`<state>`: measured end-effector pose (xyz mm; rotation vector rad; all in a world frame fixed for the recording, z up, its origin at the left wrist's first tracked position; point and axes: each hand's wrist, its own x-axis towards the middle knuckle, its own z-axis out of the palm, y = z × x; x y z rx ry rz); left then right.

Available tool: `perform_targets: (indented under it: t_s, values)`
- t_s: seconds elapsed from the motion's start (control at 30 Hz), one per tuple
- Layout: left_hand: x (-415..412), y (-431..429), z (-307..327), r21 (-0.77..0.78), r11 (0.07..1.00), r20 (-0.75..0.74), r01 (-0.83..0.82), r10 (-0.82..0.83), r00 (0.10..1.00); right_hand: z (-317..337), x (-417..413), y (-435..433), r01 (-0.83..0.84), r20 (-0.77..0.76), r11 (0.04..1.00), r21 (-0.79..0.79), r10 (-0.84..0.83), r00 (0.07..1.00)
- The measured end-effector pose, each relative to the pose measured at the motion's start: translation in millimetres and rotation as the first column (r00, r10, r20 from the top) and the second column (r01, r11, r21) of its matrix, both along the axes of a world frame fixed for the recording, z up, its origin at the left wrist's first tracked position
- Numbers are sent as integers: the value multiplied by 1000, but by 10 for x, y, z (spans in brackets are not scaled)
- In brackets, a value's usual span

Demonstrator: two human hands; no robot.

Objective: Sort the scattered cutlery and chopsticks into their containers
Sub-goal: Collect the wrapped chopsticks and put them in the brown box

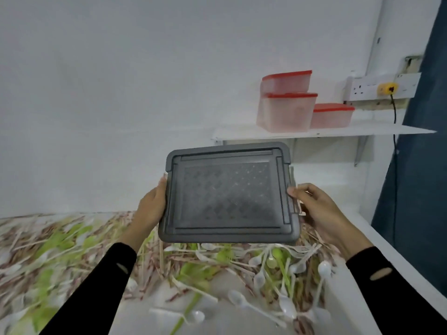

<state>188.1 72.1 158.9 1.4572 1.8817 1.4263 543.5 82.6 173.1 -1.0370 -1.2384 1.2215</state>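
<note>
Cutlery (260, 279) lies blurred, partly hidden behind grey lid (227, 194).

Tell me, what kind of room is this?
Probably a home kitchen or pantry corner: red-lidded food boxes stand on a wall shelf, and plastic spoons and chopsticks lie heaped on the counter.

Scattered cutlery and chopsticks (261, 262) cover most of the desk (217, 321); a bare patch lies at front centre. The grey lid (227, 197) blocks the space above the pile. Three red-lidded containers (285, 112) occupy the shelf (377, 130).
</note>
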Motion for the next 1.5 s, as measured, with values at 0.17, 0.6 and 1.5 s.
perform_targets:
  t_s: [0.17, 0.6, 1.5]
  values:
    - [236, -102, -105, -90, 991, 185, 104, -86, 979, -208, 301, -67, 12, -63, 989, -145, -21, 998]
    - [1414, -61, -361, 231, 968, -99, -102, 128, 987, -713, 95, -390, -223, -449, 800, -556, -63, 891]
    - [3685, 150, -656, 54, 883, 805, 467, -315, 503, -2075, 3388, -748, 673, 373, 590, -446, -562, 739]
